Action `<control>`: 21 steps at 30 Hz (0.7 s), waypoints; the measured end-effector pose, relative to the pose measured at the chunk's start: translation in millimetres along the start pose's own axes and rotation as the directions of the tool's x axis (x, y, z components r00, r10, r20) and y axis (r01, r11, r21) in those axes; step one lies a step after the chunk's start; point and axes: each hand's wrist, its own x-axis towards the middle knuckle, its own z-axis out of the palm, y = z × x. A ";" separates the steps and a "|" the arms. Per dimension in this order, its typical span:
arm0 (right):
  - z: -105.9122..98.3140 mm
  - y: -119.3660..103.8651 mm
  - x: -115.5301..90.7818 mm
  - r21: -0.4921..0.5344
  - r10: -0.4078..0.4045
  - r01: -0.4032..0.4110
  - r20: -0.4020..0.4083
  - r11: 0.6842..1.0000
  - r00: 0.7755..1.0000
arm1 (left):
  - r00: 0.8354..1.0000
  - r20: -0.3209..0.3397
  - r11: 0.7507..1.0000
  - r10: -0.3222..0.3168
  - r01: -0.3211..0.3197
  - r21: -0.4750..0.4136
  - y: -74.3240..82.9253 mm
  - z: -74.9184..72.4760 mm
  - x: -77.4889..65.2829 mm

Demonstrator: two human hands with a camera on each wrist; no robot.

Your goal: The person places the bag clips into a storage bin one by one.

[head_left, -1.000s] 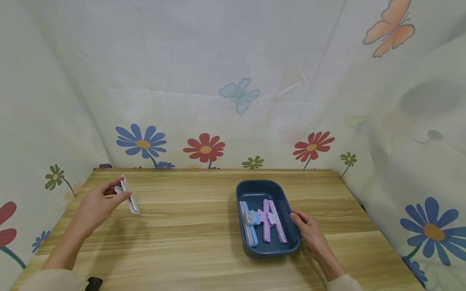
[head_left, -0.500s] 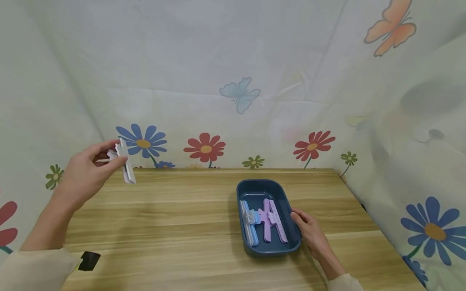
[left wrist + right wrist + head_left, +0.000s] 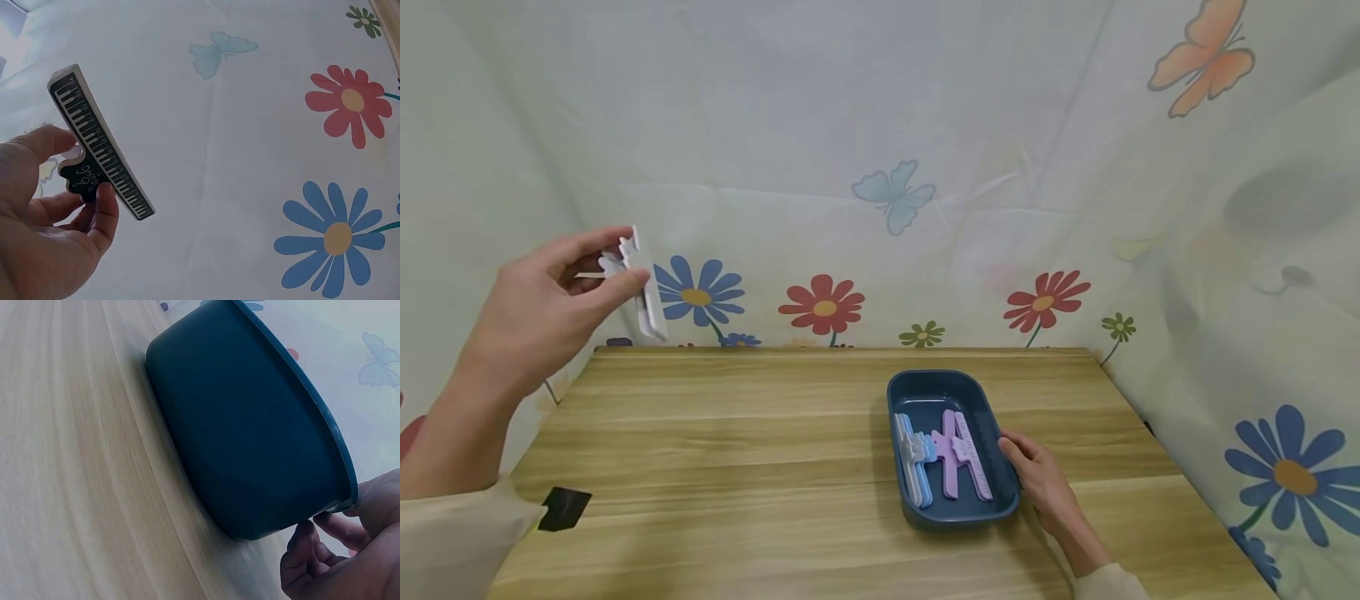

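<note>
My left hand (image 3: 546, 304) is raised above the table's far left part, pinching a white clip (image 3: 651, 296) between thumb and fingers. In the left wrist view the face of this clip (image 3: 103, 144) is black with piano keys and small lettering. A dark blue plastic basin (image 3: 958, 523) stands on the table to the right. Inside it lie a grey-white clip (image 3: 912, 475), a light blue clip (image 3: 924, 483) and a purple clip (image 3: 951, 475) with a second purple clip (image 3: 973, 467) beside it. My right hand (image 3: 1041, 483) grips the basin's right rim, thumb on top, fingers below.
The wooden table (image 3: 737, 467) ends at a white cloth backdrop (image 3: 775, 250) printed with flowers and butterflies, which also rises on both sides. A black square piece (image 3: 564, 508) shows beside the left sleeve (image 3: 460, 533).
My left hand has risen with the white clip, from just over the tabletop to well above it, drifting slightly left. The right hand and the basin have stayed in place.
</note>
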 end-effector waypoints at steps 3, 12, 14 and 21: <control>0.1 0.0 0.3 -0.010 0.006 -0.006 -0.009 1.000 1.000 | 1.000 0.001 1.000 0.001 -0.001 0.005 -0.1 0.3 0.1; 0.0 -0.7 -0.2 -0.020 0.002 -0.002 -0.004 1.000 1.000 | 1.000 0.012 1.000 -0.016 0.016 0.017 -4.5 3.2 -0.1; -0.2 -0.2 0.2 -0.022 0.003 -0.003 -0.005 1.000 1.000 | 1.000 0.014 1.000 -0.011 0.010 0.020 -4.0 3.6 0.0; 0.2 -0.4 0.4 -0.018 0.009 -0.009 -0.004 1.000 1.000 | 0.999 0.042 1.000 0.010 -0.011 0.026 -2.0 5.6 0.9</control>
